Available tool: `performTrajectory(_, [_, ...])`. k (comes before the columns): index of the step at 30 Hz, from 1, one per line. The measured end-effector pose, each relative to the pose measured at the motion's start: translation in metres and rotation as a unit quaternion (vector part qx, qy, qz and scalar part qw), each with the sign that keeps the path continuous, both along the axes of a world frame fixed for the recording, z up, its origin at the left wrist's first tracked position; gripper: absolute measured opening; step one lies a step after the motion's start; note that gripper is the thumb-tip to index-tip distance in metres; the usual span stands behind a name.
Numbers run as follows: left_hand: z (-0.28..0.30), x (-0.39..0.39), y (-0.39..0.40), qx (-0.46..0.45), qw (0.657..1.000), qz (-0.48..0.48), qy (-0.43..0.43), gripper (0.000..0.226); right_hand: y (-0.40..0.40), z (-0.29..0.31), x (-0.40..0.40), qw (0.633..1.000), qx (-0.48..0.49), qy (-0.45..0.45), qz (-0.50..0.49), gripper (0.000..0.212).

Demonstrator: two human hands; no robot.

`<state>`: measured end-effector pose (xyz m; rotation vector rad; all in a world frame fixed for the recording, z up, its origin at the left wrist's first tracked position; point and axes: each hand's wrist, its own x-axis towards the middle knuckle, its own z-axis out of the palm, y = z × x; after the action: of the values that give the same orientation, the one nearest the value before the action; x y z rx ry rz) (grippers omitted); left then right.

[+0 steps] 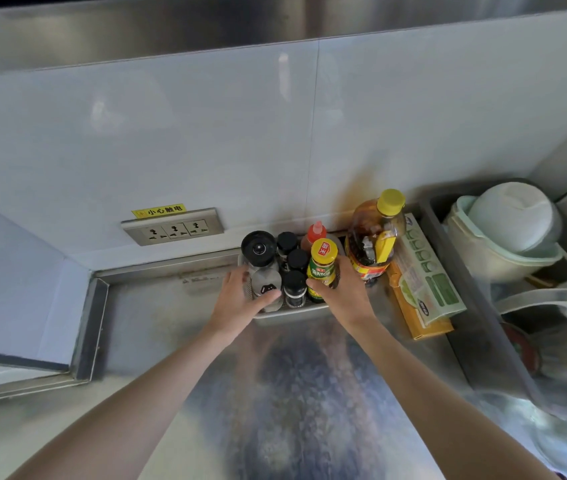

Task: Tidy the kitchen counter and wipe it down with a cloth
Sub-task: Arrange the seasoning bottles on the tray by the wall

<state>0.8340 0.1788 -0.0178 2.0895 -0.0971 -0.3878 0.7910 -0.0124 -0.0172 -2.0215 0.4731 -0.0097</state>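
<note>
A shallow metal tray [292,311] of condiments stands on the steel counter [178,313] against the back wall. It holds a black-lidded grinder [258,249], several small black-capped jars [294,282], a red-capped bottle [315,233] and a yellow-capped sauce bottle [323,268]. My left hand [240,299] grips the tray's left end, its thumb against a grey shaker [265,289]. My right hand [342,289] holds the tray's right end beside the sauce bottle, fingers curled behind it. No cloth is in view.
A large oil bottle [375,233] stands right of the tray, with boxes of wrap [420,278] beside it. The sink [483,306] at right holds bowls [507,230] and a ladle. A wall socket strip [173,226] sits behind the counter.
</note>
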Motion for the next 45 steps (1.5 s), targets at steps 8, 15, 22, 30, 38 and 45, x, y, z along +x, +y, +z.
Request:
performTrajectory(8, [0.001,-0.003,0.007,-0.022,0.999,0.018,0.028,0.058,-0.012,-0.014,-0.002,0.997,0.028,0.027,0.064,0.061])
performTrajectory(15, [0.006,-0.001,-0.007,-0.048,0.995,0.048,0.066,0.072,-0.015,-0.019,0.001,0.995,0.053,0.05,0.069,0.062])
performTrajectory(22, [-0.002,-0.005,0.003,0.0,0.982,0.154,0.106,0.04,-0.022,-0.023,-0.027,0.992,-0.043,0.081,-0.087,0.036])
performTrajectory(30, [-0.015,-0.022,-0.009,-0.124,0.896,0.302,0.3,0.048,-0.024,-0.044,-0.021,0.886,0.322,0.163,-0.29,0.013])
performTrajectory(38, [-0.02,-0.013,-0.008,-0.113,0.895,0.326,0.283,0.045,-0.021,-0.043,-0.019,0.871,0.347,0.138,-0.319,0.011])
performTrajectory(45, [-0.014,-0.029,-0.008,-0.081,0.918,0.252,0.296,0.061,-0.021,-0.033,-0.034,0.904,0.294,0.145,-0.274,0.004])
